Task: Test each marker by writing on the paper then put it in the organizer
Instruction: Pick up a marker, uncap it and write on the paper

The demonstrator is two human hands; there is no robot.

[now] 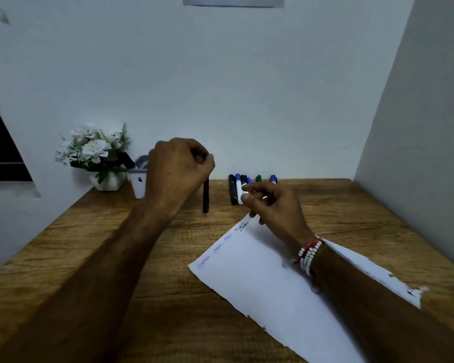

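Note black marker [206, 195] upright, long axis vertical, lower end just above tabletop [89, 244] beside organizer [139, 186], clasped in fully curled left grip [178, 166]; note right grip [274, 208], narrowly curled, apparently pinching white marker [239, 191] within row of six lying beyond paper [260, 284].

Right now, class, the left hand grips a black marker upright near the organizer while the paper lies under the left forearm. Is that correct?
No. The head view shows the paper under the right forearm, not the left. The left hand does grip the black marker upright near the organizer.
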